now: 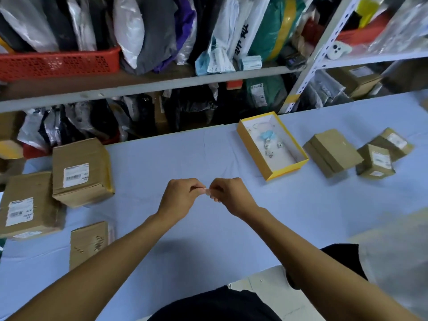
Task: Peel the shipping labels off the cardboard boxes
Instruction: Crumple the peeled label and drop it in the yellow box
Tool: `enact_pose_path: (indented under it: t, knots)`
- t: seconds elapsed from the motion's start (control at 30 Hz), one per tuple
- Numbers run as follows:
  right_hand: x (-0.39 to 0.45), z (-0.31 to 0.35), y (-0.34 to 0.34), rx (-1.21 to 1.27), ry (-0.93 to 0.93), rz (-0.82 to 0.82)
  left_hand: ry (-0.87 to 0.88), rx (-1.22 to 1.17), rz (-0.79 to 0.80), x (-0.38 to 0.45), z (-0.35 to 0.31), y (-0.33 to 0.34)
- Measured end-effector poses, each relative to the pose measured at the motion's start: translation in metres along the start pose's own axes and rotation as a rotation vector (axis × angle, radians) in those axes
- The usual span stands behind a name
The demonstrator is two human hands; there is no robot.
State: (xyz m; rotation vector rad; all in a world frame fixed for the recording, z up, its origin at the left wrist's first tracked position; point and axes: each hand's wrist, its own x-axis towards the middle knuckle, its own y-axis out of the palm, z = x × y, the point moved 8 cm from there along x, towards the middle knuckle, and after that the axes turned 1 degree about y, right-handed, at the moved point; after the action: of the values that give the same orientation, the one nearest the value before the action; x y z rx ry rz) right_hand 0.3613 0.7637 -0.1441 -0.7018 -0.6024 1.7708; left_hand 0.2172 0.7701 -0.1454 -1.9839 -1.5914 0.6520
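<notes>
One head-worn wide-angle view, forward and down over the table (231, 239), close above both forearms, shelves (162, 82) beyond

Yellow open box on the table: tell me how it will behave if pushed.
The yellow box sits flat and shallow, so it would likely slide, not tip. With no lid and only small trinkets inside, it is probably light; they may shift.

On the table (208, 239), three cardboard boxes (81, 172) sit at the left; an open box (273, 147) lies right of centre; further boxes (333, 151) cluster beyond it; shelves (162, 82) stand behind.
</notes>
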Motion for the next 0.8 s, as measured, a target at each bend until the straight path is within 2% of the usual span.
enact_pose_path:
  t: [0.1,0.2,0.37,0.57,0.8]
  knots:
    - [-0.001,-0.045,-0.042,-0.129,0.042,-0.087,-0.005,-0.03,0.014,0.039,-0.023,0.026]
    - [0.006,-0.099,-0.094,-0.255,0.171,-0.164,0.011,-0.012,0.055,0.089,-0.055,0.051]
    - [0.035,-0.168,-0.169,-0.433,0.359,-0.178,0.132,0.146,0.146,0.175,-0.132,0.113]
    - [0.074,-0.209,-0.216,-0.439,0.443,-0.172,0.268,0.479,0.291,0.243,-0.182,0.186]
    - [0.094,-0.234,-0.24,-0.484,0.459,-0.125,0.267,0.591,0.259,0.282,-0.197,0.212]
